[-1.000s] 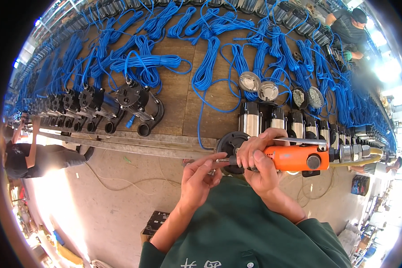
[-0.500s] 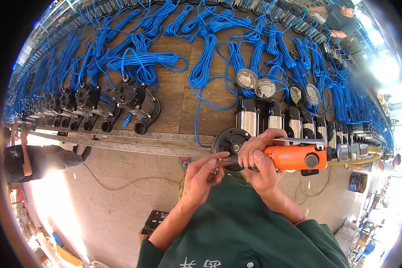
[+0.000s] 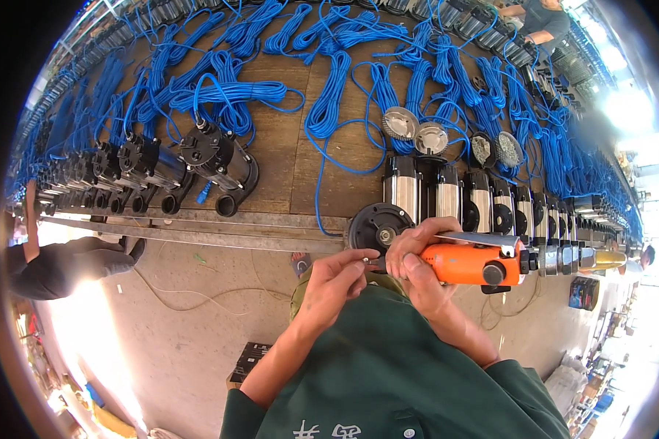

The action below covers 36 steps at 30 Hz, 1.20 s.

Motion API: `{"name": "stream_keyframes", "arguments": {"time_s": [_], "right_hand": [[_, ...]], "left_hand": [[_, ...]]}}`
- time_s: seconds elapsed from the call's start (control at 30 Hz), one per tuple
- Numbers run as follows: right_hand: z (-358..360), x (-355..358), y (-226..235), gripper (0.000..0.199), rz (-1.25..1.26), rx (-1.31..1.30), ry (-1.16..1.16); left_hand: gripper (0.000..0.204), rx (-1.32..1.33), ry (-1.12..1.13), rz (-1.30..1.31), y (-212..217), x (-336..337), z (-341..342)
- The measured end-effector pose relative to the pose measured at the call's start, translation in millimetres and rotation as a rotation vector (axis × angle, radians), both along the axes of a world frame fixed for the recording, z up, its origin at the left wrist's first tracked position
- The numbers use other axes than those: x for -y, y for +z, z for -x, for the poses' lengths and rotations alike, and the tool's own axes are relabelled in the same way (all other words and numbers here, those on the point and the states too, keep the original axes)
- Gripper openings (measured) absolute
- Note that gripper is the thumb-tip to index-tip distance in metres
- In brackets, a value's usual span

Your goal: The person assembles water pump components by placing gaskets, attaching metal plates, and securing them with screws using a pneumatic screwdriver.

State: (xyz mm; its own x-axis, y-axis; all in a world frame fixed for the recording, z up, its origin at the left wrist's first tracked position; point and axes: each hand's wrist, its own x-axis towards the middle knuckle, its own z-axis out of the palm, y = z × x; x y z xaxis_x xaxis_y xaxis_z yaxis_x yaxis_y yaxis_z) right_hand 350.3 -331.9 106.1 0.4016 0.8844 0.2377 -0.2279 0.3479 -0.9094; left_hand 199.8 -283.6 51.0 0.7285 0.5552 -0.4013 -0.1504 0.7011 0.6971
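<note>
Head view: wooden bench (image 3: 285, 154) under blue cables (image 3: 329, 95), concrete floor (image 3: 198, 336); right hand (image 3: 417, 252) clamped on orange power tool (image 3: 468, 263).

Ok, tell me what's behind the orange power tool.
Behind the orange power tool stands a row of silver pump bodies with blue cable beyond. The right hand covers the tool's front end.

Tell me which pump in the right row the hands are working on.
The leftmost pump, its round black end cap facing the camera, right at the tip of the orange power tool; the others stand untouched further right.

Tool tip (image 3: 373, 261) hidden between fingers
</note>
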Motion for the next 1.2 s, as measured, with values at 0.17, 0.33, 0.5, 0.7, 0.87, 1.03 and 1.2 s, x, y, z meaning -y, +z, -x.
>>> {"name": "stream_keyframes", "arguments": {"time_s": [0.17, 0.33, 0.5, 0.7, 0.87, 1.03, 1.2], "right_hand": [[7, -5, 1, 0.031, -0.025, 0.013, -0.079], [13, -7, 4, 0.031, -0.03, -0.007, -0.085], [15, -6, 2, 0.03, -0.01, 0.034, -0.093], [-10, -4, -2, 0.027, -0.073, 0.049, 0.328], [-13, 10, -2, 0.021, -0.056, 0.166, 0.32], [-7, 15, -11, 0.027, -0.076, 0.194, 0.148], [-4, 6, -20, 0.03, 0.027, 0.107, 0.069]], "left_hand": [[0.028, -0.027, 0.031, -0.014, 8, 4, -2], [0.027, -0.002, 0.033, -0.018, 2, 4, 5], [0.027, 0.018, 0.01, -0.041, 1, 2, 9], [0.028, 0.017, -0.288, 0.028, 0, -16, 19], [0.03, 0.039, -0.38, 0.2, 1, -6, 14], [0.033, -0.042, -0.197, -0.147, 4, 5, 1], [0.036, -0.083, -0.232, -0.309, -18, -8, -3]]}}
